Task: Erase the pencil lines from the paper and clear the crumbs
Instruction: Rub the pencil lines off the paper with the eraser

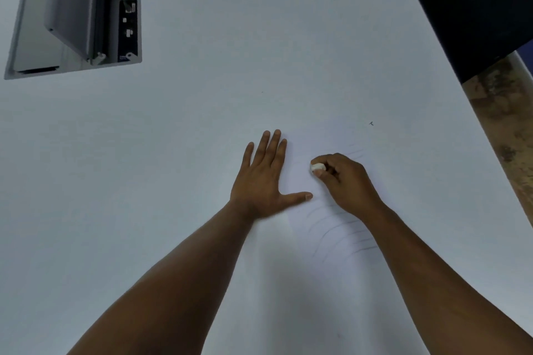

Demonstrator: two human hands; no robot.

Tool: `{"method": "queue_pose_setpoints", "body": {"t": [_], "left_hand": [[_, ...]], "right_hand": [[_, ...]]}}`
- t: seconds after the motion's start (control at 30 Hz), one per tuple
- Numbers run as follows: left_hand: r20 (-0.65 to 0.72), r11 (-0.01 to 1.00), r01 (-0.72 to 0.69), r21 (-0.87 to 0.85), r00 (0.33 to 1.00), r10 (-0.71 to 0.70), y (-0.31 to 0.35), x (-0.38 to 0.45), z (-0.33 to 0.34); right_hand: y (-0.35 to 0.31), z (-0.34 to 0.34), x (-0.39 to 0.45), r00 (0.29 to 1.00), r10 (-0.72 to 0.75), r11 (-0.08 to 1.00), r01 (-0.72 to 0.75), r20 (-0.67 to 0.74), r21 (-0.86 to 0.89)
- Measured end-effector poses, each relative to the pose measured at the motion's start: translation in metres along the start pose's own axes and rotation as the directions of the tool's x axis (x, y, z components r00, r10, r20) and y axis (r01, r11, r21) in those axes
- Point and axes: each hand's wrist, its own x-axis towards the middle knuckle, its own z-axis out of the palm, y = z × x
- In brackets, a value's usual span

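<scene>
A white sheet of paper (331, 262) lies on the white table, hard to tell apart from it. Faint curved pencil lines (337, 228) run across the sheet below my right hand, and a few more pencil strokes show beyond its knuckles. My left hand (264, 179) lies flat with straight fingers and spread thumb, pressing down the paper's left part. My right hand (343, 181) pinches a small white eraser (317, 167) between thumb and fingers, its tip down at the paper. Crumbs are too small to make out.
The white table (173, 153) fills most of the view. A grey open cable box (78, 14) with sockets is set into it at the far left. A dark panel (473, 8) stands at the far right, beside the table's right edge and brown floor (501, 130). A tiny dark mark (371, 123) lies beyond my right hand.
</scene>
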Motion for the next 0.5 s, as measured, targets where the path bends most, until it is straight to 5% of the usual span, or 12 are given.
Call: {"method": "queue_pose_setpoints", "body": {"t": [0.3, 0.5], "left_hand": [[0.041, 0.995, -0.008, 0.104, 0.999, 0.003, -0.003, 0.003, 0.006], [0.051, 0.991, -0.028, 0.13, 0.998, 0.022, -0.009, 0.004, 0.009]], "right_hand": [[-0.03, 0.037, 0.009, 0.988, 0.076, 0.997, -0.079, -0.133, -0.012], [-0.039, 0.053, 0.011, 0.992, -0.01, 0.98, -0.016, -0.13, -0.199]]}}
